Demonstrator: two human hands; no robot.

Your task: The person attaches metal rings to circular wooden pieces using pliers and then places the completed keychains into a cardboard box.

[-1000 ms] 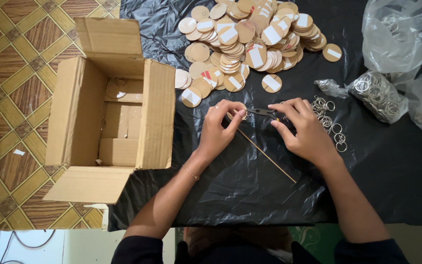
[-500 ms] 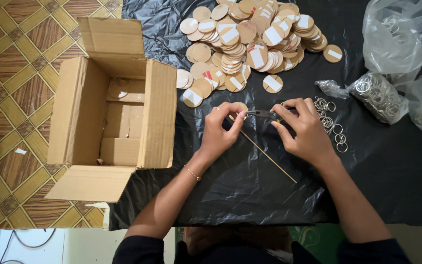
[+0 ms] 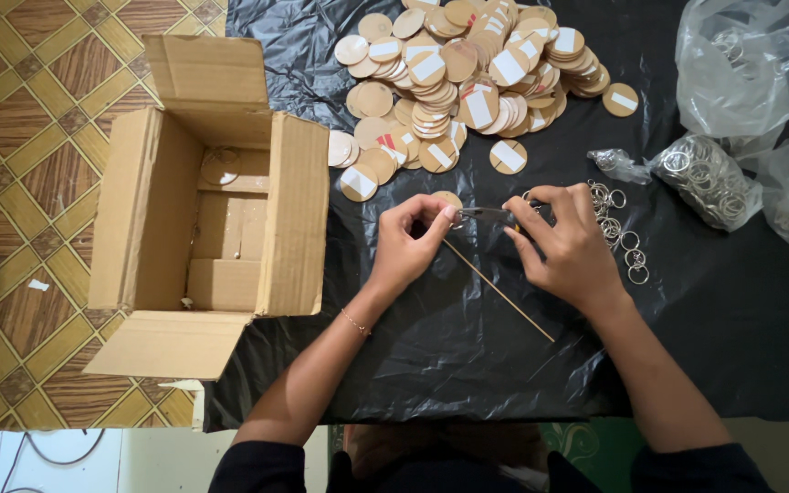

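On black plastic sheet [image 3: 468, 365], both hands work a wooden disc with pliers.
Left hand [image 3: 404, 246] fingers pinched shut on wooden disc [image 3: 450, 198], just at the fingertips; right hand [image 3: 568, 242] fingers curled closed round pliers [image 3: 486, 215], tips meeting disc. Thin stick [image 3: 499, 292] lies under hands. Both wrists bent inward, palms down. Key rings [image 3: 623, 233] beside right hand; open cardboard box [image 3: 203, 219] left.

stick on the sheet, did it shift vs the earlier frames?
Yes. The stick has swung: its lower end now lies further right and lower, away from the box, while its upper end stays by the left hand.
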